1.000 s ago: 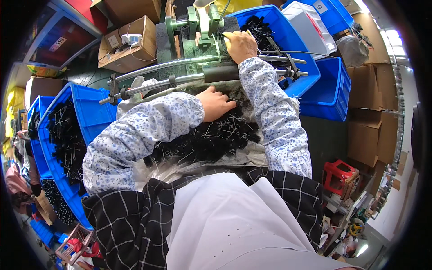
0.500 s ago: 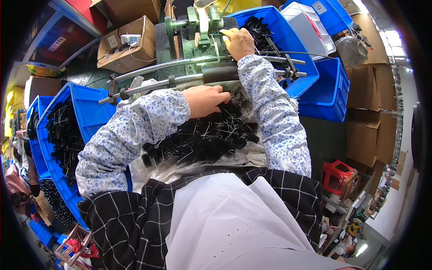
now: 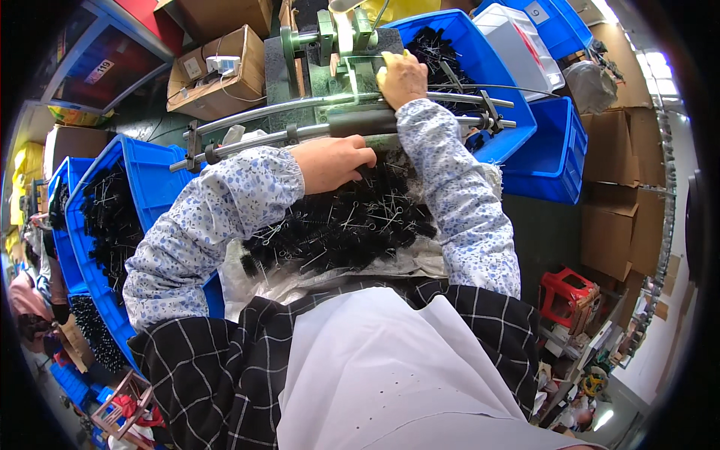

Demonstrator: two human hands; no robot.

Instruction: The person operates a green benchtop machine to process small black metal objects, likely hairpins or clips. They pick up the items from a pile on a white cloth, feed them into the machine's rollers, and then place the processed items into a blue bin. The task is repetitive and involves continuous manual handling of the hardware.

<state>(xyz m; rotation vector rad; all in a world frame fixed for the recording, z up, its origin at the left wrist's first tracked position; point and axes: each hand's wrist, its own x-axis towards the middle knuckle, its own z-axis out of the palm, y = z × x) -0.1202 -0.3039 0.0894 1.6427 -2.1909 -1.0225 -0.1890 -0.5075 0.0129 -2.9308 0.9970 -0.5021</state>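
Note:
My right hand (image 3: 405, 79), with yellow covers on its fingertips, is beside the green metal machine (image 3: 327, 46). Its fingers are curled together, and I cannot make out what is between them. Lower and to the left, my left hand (image 3: 334, 163) hangs over the near edge of the machine's rails, fingers bent together above the pile; anything in them is hidden. Beneath it, a heap of small black bristle brushes with looped wire ends (image 3: 341, 225) lies on a white sheet (image 3: 300, 279) in front of my body.
A blue bin of black brushes (image 3: 107, 217) stands at left, another blue bin (image 3: 495, 79) behind my right hand. Two bent metal rails (image 3: 255, 112) cross before the machine. A cardboard box (image 3: 217, 71) sits back left, a red stool (image 3: 566, 296) at right.
My right hand has drawn slightly right and toward me, away from the machine's middle. My left hand has shifted slightly left, fingers still bent over the pile.

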